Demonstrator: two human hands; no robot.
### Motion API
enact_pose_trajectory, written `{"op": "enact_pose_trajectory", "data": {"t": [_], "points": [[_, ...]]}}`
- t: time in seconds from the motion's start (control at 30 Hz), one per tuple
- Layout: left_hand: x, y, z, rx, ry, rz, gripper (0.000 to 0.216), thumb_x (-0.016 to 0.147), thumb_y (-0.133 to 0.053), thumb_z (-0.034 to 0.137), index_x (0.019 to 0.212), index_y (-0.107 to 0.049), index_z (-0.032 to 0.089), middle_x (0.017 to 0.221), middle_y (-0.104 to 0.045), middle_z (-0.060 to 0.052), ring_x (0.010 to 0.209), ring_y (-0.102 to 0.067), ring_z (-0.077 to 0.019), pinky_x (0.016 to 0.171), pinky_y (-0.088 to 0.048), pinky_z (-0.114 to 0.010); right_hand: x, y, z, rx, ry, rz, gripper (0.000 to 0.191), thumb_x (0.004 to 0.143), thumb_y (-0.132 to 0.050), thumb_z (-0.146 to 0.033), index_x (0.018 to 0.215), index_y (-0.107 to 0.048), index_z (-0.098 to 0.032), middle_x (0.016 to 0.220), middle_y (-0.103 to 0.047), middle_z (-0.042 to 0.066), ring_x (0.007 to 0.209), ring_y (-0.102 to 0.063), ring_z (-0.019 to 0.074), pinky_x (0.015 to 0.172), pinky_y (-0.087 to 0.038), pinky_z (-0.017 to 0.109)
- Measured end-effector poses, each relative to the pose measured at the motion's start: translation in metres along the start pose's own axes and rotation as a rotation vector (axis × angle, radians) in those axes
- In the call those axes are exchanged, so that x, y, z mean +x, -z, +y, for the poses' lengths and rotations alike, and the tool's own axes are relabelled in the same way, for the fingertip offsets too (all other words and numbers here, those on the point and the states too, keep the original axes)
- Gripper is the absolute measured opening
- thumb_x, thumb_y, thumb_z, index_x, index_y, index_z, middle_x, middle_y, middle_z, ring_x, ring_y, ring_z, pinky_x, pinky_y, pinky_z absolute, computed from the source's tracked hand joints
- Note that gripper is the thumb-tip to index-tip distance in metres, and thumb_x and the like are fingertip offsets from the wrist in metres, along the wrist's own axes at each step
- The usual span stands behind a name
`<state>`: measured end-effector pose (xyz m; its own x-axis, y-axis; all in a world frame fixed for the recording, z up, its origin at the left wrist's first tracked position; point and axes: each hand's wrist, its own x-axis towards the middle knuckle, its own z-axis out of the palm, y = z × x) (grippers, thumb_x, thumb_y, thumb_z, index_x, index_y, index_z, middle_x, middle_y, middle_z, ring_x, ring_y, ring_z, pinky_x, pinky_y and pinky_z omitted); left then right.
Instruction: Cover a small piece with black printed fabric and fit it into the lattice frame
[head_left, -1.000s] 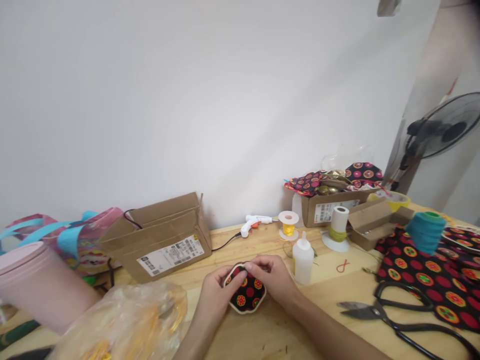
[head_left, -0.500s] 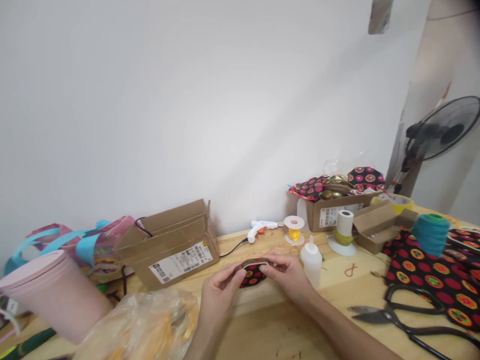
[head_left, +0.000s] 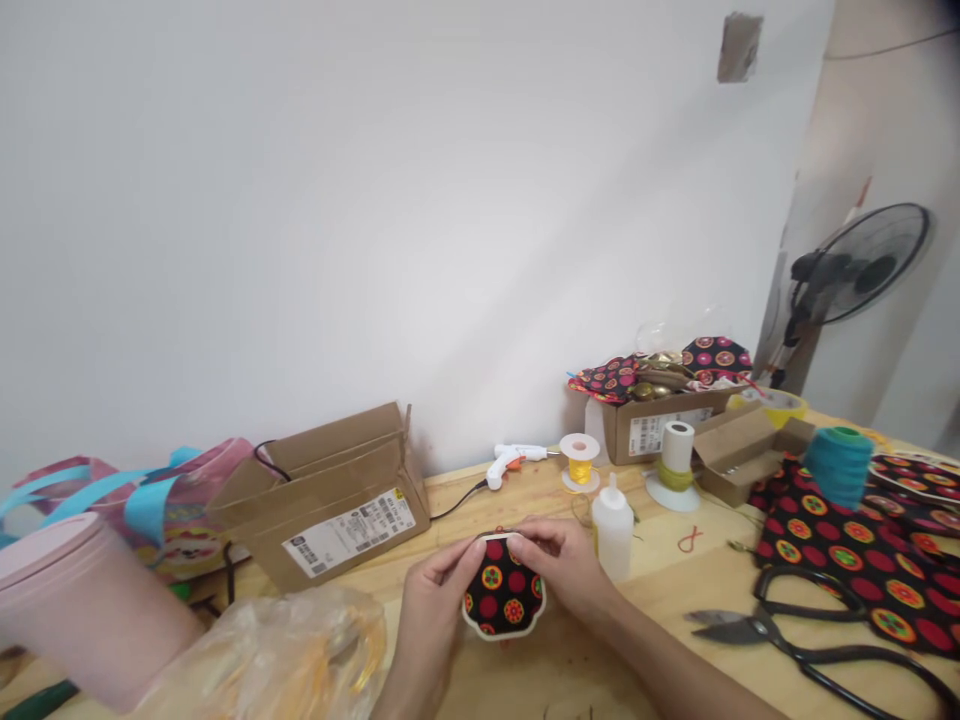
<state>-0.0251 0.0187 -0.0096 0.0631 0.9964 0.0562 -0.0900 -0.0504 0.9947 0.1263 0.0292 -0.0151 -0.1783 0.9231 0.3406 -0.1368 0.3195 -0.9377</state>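
Between my two hands is a small fabric pouch (head_left: 503, 590), black with red dots and orange-and-green flower rounds, edged in white with a scalloped outline. My left hand (head_left: 439, 600) pinches its upper left edge, thumb on the front face. At the upper right edge my right hand (head_left: 564, 565) grips it the same way, thumb in front and fingers behind. The pouch's face is turned toward me, and its back is hidden. A white squeeze bottle (head_left: 613, 530) stands just beyond my right hand.
Black-handled scissors (head_left: 780, 630) and patterned fabric (head_left: 832, 560) lie to the right, with a teal thread cone (head_left: 838, 466). A glue gun (head_left: 510, 463) and yellow thread spool (head_left: 580, 465) sit behind. Leftward are a cardboard box (head_left: 330, 500), plastic bag (head_left: 277, 650) and pink bin (head_left: 90, 610).
The pouch has tilted from nearly edge-on to showing its full patterned face. Both hands keep hold of its upper edge. The whole view has shifted slightly.
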Motion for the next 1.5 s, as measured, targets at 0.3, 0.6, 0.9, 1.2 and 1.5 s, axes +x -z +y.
{"op": "enact_pose_trajectory", "data": {"t": [0.3,0.6,0.9,1.2,1.5], "points": [[0.004,0.001,-0.010,-0.243,0.058,-0.036,0.027,0.068,-0.061,0.028,0.091,-0.064,0.014,0.084,-0.068,-0.009,0.081,-0.060,-0.0214,0.074,-0.045,-0.032,-0.001,-0.001,0.001,-0.017,0.015,0.005,0.020,0.070,-0.057,-0.029,0.077,-0.068,-0.014,0.070,-0.062,0.004,0.064,-0.053,0.0150,0.057,-0.041,0.025],[0.003,0.001,0.000,0.072,-0.069,0.064,0.018,0.058,-0.069,0.028,0.071,-0.068,0.015,0.082,-0.067,-0.007,0.082,-0.058,-0.0209,0.075,-0.044,-0.027,-0.006,-0.004,-0.005,-0.254,0.132,-0.080,0.014,0.071,-0.055,-0.021,0.072,-0.068,-0.015,0.058,-0.055,0.001,0.057,-0.047,0.0119,0.053,-0.036,0.022],[-0.002,-0.001,0.002,-0.169,0.030,0.030,0.018,0.066,-0.063,0.029,0.073,-0.068,0.013,0.075,-0.068,-0.007,0.073,-0.058,-0.0174,0.067,-0.044,-0.024,-0.004,-0.002,-0.006,-0.053,0.077,-0.092,0.017,0.071,-0.058,-0.026,0.080,-0.068,-0.017,0.065,-0.059,0.002,0.063,-0.051,0.0127,0.057,-0.039,0.023],[-0.009,0.002,0.012,-0.296,0.100,-0.181,0.010,0.065,-0.063,0.019,0.069,-0.068,0.012,0.089,-0.064,-0.009,0.085,-0.056,-0.0219,0.075,-0.042,-0.028,-0.008,-0.004,-0.007,0.186,-0.088,-0.185,0.019,0.065,-0.062,-0.033,0.073,-0.069,-0.017,0.065,-0.059,0.000,0.064,-0.051,0.0122,0.059,-0.040,0.023],[-0.007,0.001,0.010,-0.340,0.094,-0.235,0.011,0.070,-0.058,0.020,0.071,-0.066,0.012,0.086,-0.063,-0.008,0.078,-0.057,-0.0181,0.072,-0.042,-0.026,-0.007,-0.002,-0.006,0.198,-0.138,-0.193,0.020,0.064,-0.063,-0.034,0.069,-0.068,-0.015,0.062,-0.057,-0.001,0.059,-0.049,0.0109,0.055,-0.037,0.022]]}}
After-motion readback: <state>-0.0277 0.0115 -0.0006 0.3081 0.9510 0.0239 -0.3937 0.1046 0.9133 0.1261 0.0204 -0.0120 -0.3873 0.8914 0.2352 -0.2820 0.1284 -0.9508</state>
